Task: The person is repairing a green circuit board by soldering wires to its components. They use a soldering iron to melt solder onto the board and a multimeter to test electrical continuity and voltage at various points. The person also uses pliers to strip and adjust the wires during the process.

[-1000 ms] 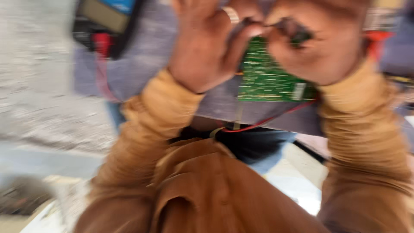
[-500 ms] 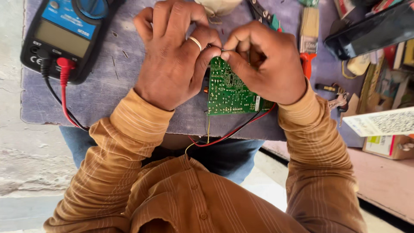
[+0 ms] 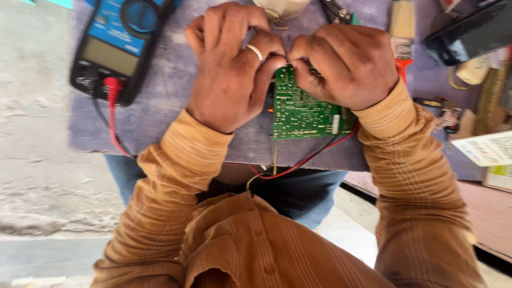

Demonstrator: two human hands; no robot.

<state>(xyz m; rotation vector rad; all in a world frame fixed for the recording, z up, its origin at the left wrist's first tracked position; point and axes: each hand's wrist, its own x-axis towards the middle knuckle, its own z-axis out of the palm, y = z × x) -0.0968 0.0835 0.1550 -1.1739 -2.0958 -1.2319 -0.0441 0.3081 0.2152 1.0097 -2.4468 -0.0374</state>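
shifted slightly right since half second ago, grip unchanged. left hand (image 3: 234, 69) and right hand (image 3: 346, 64) both pinching top edge of green circuit board (image 3: 304, 109) over grey mat (image 3: 160, 106). board's long axis toward body, lower edge near mat's front edge. fingertips hide pinched part. multimeter (image 3: 120, 45) left, cut off at top.

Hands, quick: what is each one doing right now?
Left hand: closed, pinching the top edge of the green board.
Right hand: closed, pinching the same board's top edge.
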